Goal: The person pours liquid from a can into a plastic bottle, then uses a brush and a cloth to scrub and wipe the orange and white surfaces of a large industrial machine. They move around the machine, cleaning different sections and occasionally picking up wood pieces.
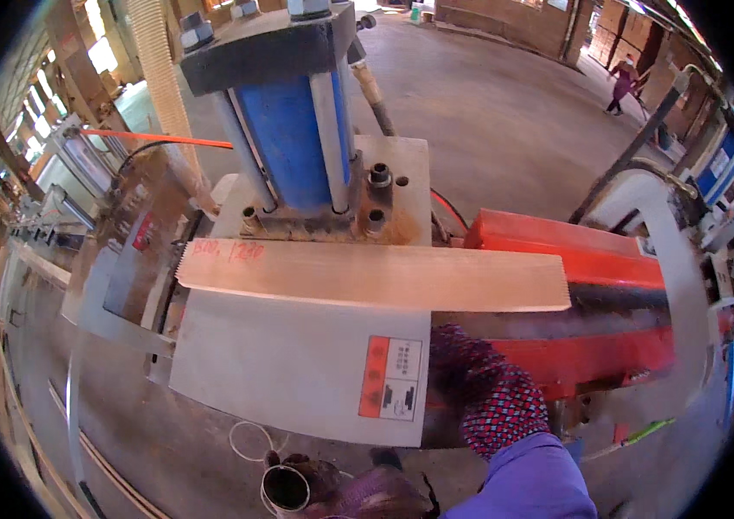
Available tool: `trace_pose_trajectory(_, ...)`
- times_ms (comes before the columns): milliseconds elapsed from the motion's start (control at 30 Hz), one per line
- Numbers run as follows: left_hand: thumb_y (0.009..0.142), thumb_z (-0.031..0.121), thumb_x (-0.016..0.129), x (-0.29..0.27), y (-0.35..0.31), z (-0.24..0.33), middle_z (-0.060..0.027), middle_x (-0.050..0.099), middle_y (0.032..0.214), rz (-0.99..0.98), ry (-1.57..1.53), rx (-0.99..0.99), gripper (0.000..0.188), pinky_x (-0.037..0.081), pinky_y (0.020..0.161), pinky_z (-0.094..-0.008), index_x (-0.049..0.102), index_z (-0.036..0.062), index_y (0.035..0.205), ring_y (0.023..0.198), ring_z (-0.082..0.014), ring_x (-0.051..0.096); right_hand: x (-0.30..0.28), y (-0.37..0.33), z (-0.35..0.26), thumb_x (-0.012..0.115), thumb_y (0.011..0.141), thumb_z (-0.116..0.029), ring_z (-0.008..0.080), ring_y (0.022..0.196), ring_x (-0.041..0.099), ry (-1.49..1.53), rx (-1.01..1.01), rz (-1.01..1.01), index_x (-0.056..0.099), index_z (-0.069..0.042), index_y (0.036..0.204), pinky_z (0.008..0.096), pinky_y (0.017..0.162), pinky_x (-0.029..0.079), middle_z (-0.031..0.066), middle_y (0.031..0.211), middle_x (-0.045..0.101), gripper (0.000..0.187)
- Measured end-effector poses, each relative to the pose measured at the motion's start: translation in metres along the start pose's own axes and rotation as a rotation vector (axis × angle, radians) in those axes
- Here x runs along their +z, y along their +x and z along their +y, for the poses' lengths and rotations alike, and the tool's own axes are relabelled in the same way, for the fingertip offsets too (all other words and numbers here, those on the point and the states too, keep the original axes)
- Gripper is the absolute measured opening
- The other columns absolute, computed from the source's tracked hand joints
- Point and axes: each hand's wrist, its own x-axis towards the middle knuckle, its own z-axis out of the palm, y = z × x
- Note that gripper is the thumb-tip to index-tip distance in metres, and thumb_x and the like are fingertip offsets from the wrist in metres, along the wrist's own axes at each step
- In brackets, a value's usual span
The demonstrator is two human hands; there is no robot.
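My right forearm (pixel 523 471) comes up from the lower edge in a purple sleeve with a checkered red, blue and black cuff (pixel 505 406). It reaches in beside the right edge of the pale machine cover (pixel 272 355). My right hand is in shadow past that edge, so its fingers and anything in them are hidden. A light wooden board (pixel 376 277) with toothed ends lies across the cover, its right part sticking out beyond it. Red handwriting marks its left end. I do not see my left hand.
Behind the board stands a blue cylinder press (pixel 285 143) with steel rods and bolts. Red machine guards (pixel 570 246) are to the right. A dark round opening (pixel 286 487) with looped wire shows low in the middle. Far right, another person (pixel 622 82) stands on the concrete floor.
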Motion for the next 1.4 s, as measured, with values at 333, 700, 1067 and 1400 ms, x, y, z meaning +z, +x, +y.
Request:
trace_pose_trajectory(333, 0.069, 0.016, 0.080, -0.005, -0.014, -0.005, -0.0095, 0.061, 0.113, -0.108, -0.015, 0.023, 0.073, 0.049, 0.089, -0.0342, 0.046, 0.0045, 0.132, 0.099, -0.0226, 0.060, -0.047, -0.121, -0.024, 0.052, 0.096, -0.010, 0.0105, 0.061, 0.053, 0.307, -0.114, 0.116, 0.058, -0.004, 0.114, 0.0280, 0.057, 0.049, 0.0044, 0.083, 0.060, 0.019)
trace_pose_trajectory(700, 0.069, 0.016, 0.080, 0.002, -0.019, 0.003, -0.0092, 0.061, 0.112, -0.204, 0.000, 0.066, 0.075, 0.050, 0.087, -0.0339, 0.044, 0.0047, 0.134, 0.097, -0.0214, 0.060, -0.097, -0.146, -0.058, 0.059, 0.092, -0.026, 0.0188, 0.077, 0.060, 0.021, 0.053, 0.223, 0.056, -0.004, 0.118, 0.0373, 0.069, 0.054, 0.0089, 0.093, 0.065, 0.034)
trace_pose_trajectory(1067, 0.069, 0.015, 0.080, 0.003, -0.011, 0.006, -0.0090, 0.061, 0.111, -0.268, -0.022, 0.115, 0.077, 0.051, 0.084, -0.0336, 0.042, 0.0049, 0.136, 0.094, -0.0202, 0.060, -0.169, -0.204, -0.052, 0.074, 0.070, -0.024, 0.0308, 0.092, 0.064, -1.681, -0.012, 0.807, 0.063, -0.005, 0.110, 0.0392, 0.081, 0.053, 0.0155, 0.099, 0.067, 0.045)
trace_pose_trajectory(1400, 0.069, 0.014, 0.080, -0.039, -0.007, -0.026, -0.0088, 0.061, 0.110, -0.318, -0.139, 0.107, 0.079, 0.052, 0.082, -0.0333, 0.040, 0.0051, 0.137, 0.092, -0.0192, 0.060, -0.142, -0.355, -0.005, 0.072, 0.074, -0.021, 0.0282, 0.064, 0.063, -0.966, 0.225, 0.903, 0.066, -0.007, 0.088, 0.0389, 0.057, 0.051, 0.0097, 0.074, 0.064, 0.021)
